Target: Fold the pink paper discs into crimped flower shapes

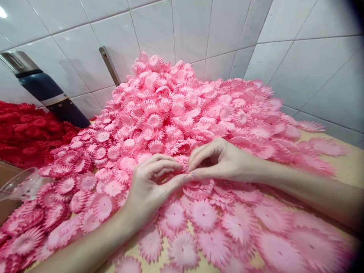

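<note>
Both hands meet near the middle of the view, thumb tips touching, over a large heap of pink petal discs (174,214). My left hand (155,176) has its thumb and fingers closed towards a pink petal piece (184,162) between the hands. My right hand (214,161) pinches at the same piece from the other side, its fingertips bent down. The fingers hide most of this piece. Around the wrists lie more discs with frilled edges and small centre holes, some stacked, others flat on the yellowish tabletop (351,167).
A dark blue bottle (54,91) with a metal cap stands at the left, by a heap of red petal pieces (31,129). A clear plastic cup (21,185) lies below. White tiled walls (190,26) rise behind, with a metal strip (109,65) leaning there.
</note>
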`<state>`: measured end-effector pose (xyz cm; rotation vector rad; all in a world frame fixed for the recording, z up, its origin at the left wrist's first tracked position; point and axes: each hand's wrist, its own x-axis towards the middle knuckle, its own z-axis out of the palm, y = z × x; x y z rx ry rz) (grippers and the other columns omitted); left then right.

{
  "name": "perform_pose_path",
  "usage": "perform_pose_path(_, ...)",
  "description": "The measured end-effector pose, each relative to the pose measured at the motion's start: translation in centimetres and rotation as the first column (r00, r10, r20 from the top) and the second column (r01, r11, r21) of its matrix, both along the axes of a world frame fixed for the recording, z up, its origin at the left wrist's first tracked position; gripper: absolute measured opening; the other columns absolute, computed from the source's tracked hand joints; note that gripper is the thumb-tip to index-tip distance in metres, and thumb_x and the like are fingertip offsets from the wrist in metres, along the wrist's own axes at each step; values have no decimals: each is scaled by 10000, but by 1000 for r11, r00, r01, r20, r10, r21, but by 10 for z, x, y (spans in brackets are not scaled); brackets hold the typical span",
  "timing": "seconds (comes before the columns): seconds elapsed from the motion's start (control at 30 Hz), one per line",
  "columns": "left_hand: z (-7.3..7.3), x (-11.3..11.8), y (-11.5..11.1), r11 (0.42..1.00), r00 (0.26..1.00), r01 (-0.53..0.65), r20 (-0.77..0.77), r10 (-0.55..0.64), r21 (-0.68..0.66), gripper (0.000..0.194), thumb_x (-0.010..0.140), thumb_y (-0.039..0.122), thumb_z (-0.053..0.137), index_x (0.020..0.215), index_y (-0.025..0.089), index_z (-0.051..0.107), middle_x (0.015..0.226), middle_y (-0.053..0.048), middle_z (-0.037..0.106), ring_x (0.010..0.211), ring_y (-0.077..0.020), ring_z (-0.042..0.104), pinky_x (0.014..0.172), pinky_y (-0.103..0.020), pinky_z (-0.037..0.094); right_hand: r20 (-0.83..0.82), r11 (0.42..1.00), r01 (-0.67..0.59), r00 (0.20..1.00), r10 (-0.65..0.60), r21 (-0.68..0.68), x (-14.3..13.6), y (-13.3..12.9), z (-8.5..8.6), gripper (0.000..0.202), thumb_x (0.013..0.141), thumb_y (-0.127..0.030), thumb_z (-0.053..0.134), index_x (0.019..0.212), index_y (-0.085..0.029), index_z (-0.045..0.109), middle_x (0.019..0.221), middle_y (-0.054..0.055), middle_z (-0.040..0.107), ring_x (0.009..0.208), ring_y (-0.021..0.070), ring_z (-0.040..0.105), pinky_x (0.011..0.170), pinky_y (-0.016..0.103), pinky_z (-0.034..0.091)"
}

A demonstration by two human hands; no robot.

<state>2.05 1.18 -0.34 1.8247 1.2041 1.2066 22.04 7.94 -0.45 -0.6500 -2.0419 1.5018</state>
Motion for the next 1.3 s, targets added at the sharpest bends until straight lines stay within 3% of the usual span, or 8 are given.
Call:
perform_pose_path(0.4,4,2,1,985,956,-18,-285,67,170,69,877,117,588,842,171,614,858,-46,642,796,-151,609,718,-274,498,-14,999,4,1000,-5,-32,0,0,2,112,745,-266,762,798,-169,774,804,46,738,720,143,650,662,260,513)
perform_pose_path(0.6,11,2,3,956,923,35,-377,81,292,129,916,72,484,847,167,539,858,-44,587,781,-138,570,697,-253,480,-75,984,178,981,-180,-27,-1,-2,7,159,750,-314,758,747,-159,720,759,40,707,712,145,626,679,274,491)
perform_pose_path(0.87,37,-10,13,883,921,21,-353,166,469,110,901,53,521,879,152,562,855,-41,595,763,-123,566,672,-239,476,-259,877,463,838,-481,-132,3,7,12,218,744,-364,753,705,-168,664,602,-17,596,475,89,531,470,243,441)
perform_pose_path(1.0,49,-19,18,936,955,-161,-190,227,312,57,901,134,554,865,142,597,863,-45,616,785,-132,583,691,-246,477,-293,812,561,759,-582,-161,3,8,14,198,732,-360,772,734,-181,685,550,-26,588,449,93,539,448,237,456)
perform_pose_path(1.07,51,-19,18,957,964,-248,-61,259,153,77,896,202,577,869,141,615,872,-48,632,817,-143,598,727,-258,483,-291,784,611,734,-614,-114,3,8,17,211,700,-364,799,726,-184,691,588,-14,613,454,92,537,434,236,451)
perform_pose_path(1.17,50,-11,16,964,957,-264,116,267,-42,116,866,251,618,849,137,628,861,-44,646,819,-148,619,775,-277,496,-310,767,642,732,-607,13,2,5,28,249,656,-358,832,654,-182,656,596,-9,612,464,91,524,437,239,437)
perform_pose_path(1.23,47,-3,12,963,945,-237,202,259,-127,121,849,255,637,827,136,628,840,-39,652,793,-147,631,770,-285,508,-288,779,617,770,-569,113,0,4,40,261,665,-360,826,633,-181,640,605,-3,615,513,101,543,478,240,452)
perform_pose_path(1.3,45,6,9,964,941,-186,249,230,-189,123,839,253,649,819,133,633,821,-37,657,761,-144,635,735,-278,513,-168,858,475,878,-448,193,-3,3,53,251,688,-380,805,666,-178,657,668,17,652,581,121,586,526,251,479)
